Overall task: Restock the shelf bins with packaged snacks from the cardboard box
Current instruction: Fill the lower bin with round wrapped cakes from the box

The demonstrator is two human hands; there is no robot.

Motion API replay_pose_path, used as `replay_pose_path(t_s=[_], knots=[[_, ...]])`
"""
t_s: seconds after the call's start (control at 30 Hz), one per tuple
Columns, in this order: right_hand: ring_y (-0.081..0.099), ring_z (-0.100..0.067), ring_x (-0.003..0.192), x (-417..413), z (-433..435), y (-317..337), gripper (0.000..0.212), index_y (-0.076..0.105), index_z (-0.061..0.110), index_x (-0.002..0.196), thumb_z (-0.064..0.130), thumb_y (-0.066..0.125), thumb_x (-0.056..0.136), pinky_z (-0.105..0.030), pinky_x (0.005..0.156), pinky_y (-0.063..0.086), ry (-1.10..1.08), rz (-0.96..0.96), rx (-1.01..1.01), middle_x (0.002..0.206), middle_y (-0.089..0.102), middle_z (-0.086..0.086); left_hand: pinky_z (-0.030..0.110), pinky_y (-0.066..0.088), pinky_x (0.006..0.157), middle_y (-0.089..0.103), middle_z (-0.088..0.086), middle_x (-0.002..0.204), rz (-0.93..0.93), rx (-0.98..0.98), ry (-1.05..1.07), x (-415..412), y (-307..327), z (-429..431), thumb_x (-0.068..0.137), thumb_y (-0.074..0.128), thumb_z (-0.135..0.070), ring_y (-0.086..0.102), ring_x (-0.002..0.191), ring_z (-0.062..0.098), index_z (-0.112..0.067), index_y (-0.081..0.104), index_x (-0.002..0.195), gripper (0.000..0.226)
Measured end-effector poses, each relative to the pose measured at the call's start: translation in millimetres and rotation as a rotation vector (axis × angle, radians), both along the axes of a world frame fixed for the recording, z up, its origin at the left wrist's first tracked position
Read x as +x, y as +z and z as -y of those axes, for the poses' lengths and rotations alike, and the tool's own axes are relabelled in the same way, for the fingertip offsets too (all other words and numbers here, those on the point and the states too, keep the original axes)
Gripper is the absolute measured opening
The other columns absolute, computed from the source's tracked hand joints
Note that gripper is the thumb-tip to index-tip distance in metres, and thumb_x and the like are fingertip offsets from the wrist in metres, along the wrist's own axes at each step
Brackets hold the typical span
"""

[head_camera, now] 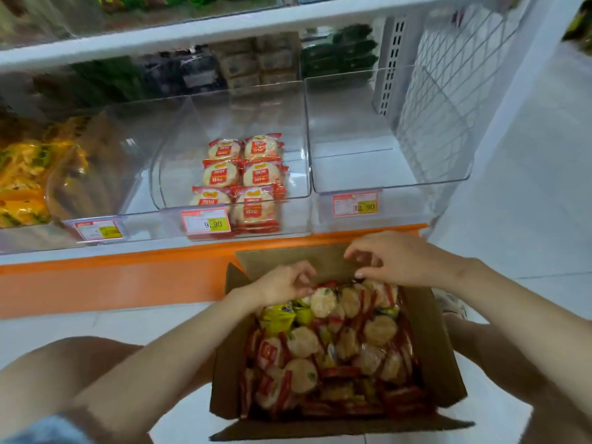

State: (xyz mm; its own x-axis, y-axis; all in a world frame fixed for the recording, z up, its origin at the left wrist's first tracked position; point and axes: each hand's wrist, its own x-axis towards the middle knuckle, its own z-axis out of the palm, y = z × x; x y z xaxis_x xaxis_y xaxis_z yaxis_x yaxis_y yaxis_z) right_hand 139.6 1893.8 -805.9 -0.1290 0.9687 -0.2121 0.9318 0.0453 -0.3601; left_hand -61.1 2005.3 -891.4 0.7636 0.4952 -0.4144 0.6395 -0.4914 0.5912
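Cardboard box (pixel 442 363) sits on the floor below the shelf, flaps open, full of red-wrapped snack packs (pixel 336 347). Left hand (pixel 285 283) is at the far-left corner, fingers curled against a pack edge; cannot tell if it grips. Right hand (pixel 397 261) is over the far rim, fingers loosely arched, holding nothing. Middle clear bin (pixel 179 161) holds stacked packs (pixel 243 174).

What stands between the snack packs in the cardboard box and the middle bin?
Only the front wall of the middle bin, which they must pass over; its top looks open. The cardboard box is open, with the left hand and right hand at the snack packs.
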Motion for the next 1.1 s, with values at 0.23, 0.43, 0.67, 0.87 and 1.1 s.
replay_pose_path(t_s=[0.23, 0.43, 0.67, 0.87, 1.1], knots=[[0.049, -0.009, 0.099, 24.9, 0.0, -10.5, 0.038, 0.052, 0.031, 0.123, 0.044, 0.057, 0.088, -0.025, 0.076, 0.036, 0.010, 0.076, -0.026, 0.109, 0.055, 0.009, 0.038, 0.042, 0.098, 0.044, 0.018, 0.139, -0.449, 0.002, -0.121, 51.9, -105.1, 2.2, 0.091, 0.053, -0.024, 0.046, 0.124, 0.034, -0.027, 0.016, 0.146, 0.066], [0.054, -0.016, 0.108, 29.7, -9.7, -16.4, 0.036, 0.053, 0.029, 0.122, 0.040, 0.059, 0.088, -0.028, 0.083, 0.043, 0.023, 0.091, -0.010, 0.116, 0.057, 0.006, 0.038, 0.030, 0.109, 0.016, 0.004, 0.156, -0.534, 0.139, -0.305, 73.0, -138.0, -4.7, 0.093, 0.045, -0.014, 0.030, 0.138, 0.029, -0.033, 0.009, 0.149, 0.070], [0.054, -0.019, 0.107, 31.7, -12.0, -23.2, 0.034, 0.054, 0.026, 0.120, 0.039, 0.058, 0.088, -0.032, 0.084, 0.045, 0.039, 0.111, -0.052, 0.115, 0.057, 0.002, 0.038, 0.042, 0.091, 0.051, 0.013, 0.129, -0.378, 0.079, -0.058, 62.9, -146.4, -2.0, 0.092, 0.042, -0.026, 0.048, 0.119, 0.034, -0.015, 0.037, 0.127, 0.037], [0.055, -0.019, 0.102, 26.3, -14.8, -34.5, 0.035, 0.054, 0.026, 0.120, 0.039, 0.059, 0.089, -0.028, 0.074, 0.040, 0.025, 0.107, -0.123, 0.114, 0.059, 0.001, 0.032, 0.044, 0.069, 0.061, 0.006, 0.094, -0.135, -0.002, 0.273, 28.9, -124.2, -1.0, 0.089, 0.057, -0.027, 0.060, 0.085, 0.025, -0.016, 0.039, 0.104, 0.026], [0.051, -0.012, 0.110, 20.4, -15.3, -57.7, 0.043, 0.057, 0.025, 0.124, 0.020, 0.070, 0.083, -0.023, 0.084, 0.042, -0.267, -0.431, -0.269, 0.123, 0.054, 0.003, 0.042, 0.058, 0.073, 0.055, 0.011, 0.097, 0.504, -0.538, 0.561, 12.5, -81.1, 20.9, 0.077, 0.065, 0.012, 0.058, 0.096, 0.027, -0.013, 0.045, 0.093, 0.035]])
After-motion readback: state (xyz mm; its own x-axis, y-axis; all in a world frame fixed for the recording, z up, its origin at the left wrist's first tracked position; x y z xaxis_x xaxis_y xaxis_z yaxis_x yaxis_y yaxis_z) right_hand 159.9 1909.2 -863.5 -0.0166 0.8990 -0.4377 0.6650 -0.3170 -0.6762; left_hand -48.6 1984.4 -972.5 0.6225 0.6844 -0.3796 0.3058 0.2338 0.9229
